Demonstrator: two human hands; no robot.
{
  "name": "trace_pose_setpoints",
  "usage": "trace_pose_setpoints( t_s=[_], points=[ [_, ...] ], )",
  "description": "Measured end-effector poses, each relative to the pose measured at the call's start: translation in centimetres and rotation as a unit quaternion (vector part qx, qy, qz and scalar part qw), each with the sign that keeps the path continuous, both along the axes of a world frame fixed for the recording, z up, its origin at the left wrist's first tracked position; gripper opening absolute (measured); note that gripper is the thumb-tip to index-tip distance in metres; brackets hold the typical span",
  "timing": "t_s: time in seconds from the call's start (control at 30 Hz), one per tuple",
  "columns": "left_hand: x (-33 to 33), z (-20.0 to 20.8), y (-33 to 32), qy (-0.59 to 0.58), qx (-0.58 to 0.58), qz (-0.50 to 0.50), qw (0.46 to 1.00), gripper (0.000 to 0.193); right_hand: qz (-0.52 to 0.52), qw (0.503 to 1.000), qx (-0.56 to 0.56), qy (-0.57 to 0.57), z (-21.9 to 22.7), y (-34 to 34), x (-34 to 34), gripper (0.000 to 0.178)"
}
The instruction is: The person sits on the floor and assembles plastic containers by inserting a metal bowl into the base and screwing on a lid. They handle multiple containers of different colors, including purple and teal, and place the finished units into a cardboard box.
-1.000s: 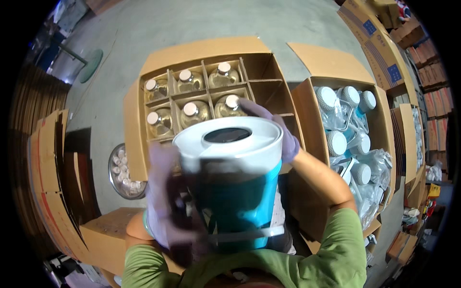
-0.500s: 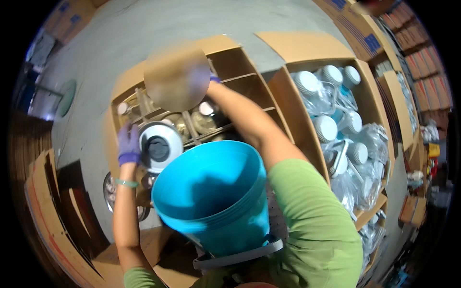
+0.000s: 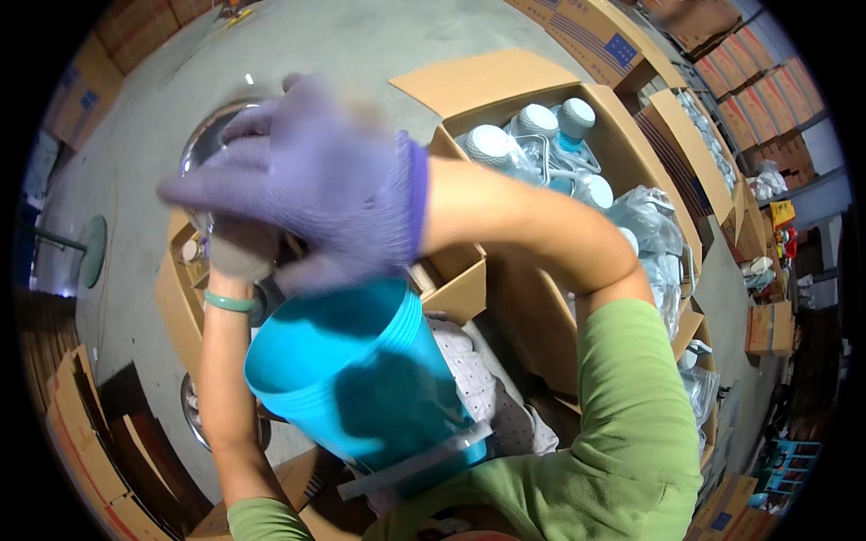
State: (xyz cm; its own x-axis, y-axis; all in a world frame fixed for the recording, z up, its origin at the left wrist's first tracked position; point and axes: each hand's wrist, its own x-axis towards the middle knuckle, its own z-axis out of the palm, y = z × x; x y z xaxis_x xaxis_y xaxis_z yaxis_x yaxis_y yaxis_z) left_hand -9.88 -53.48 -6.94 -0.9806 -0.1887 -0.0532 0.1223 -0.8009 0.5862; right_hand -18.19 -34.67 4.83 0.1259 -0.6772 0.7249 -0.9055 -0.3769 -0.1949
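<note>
My right hand (image 3: 316,180), in a purple knitted glove, is raised close to the camera and smeared by motion. Its fingers stretch leftward, with gaps between them. Behind them shows part of a shiny round metal piece (image 3: 194,149), like a bowl or lid; whether I touch it cannot be made out. My left hand (image 3: 242,251), gloved with a green bangle at the wrist, is just below, its fingers covered by the right hand. A blue bucket (image 3: 329,338) with a grey handle (image 3: 415,462) leans against my front, its visible inside bare.
Beyond the bucket is a divided cardboard box (image 3: 180,302), mostly covered by my hands. Another open carton (image 3: 622,117) at the right holds several white-lidded bottles in clear plastic (image 3: 663,230). Flattened cardboard (image 3: 86,442) stands at the left; a dotted cloth (image 3: 492,388) lies beside the bucket.
My right hand has come back from over the divided box to in front of my left hand. The round silver piece with a dark centre beside my left hand is no longer visible. The view has shifted.
</note>
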Motion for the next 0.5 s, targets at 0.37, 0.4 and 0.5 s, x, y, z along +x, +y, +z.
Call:
trace_pose_setpoints(
  t_s=[0.37, 0.4, 0.5],
  points=[
    [7.3, 2.4, 2.2, 0.176, -0.024, -0.081, 0.981, 0.059, -0.026, 0.683, 0.115, -0.721, 0.8, 2.2, -0.8, 0.066],
    [8.4, 2.9, 3.5, 0.094, -0.328, -0.008, 0.940, 0.067, -0.040, 0.697, 0.138, -0.703, 0.4, 3.6, -0.3, 0.063],
    [11.3, 3.3, 5.7, 0.035, -0.483, 0.029, 0.874, 0.078, -0.043, 0.798, 0.247, -0.548, -1.1, 8.1, 0.0, 0.065]
  ],
)
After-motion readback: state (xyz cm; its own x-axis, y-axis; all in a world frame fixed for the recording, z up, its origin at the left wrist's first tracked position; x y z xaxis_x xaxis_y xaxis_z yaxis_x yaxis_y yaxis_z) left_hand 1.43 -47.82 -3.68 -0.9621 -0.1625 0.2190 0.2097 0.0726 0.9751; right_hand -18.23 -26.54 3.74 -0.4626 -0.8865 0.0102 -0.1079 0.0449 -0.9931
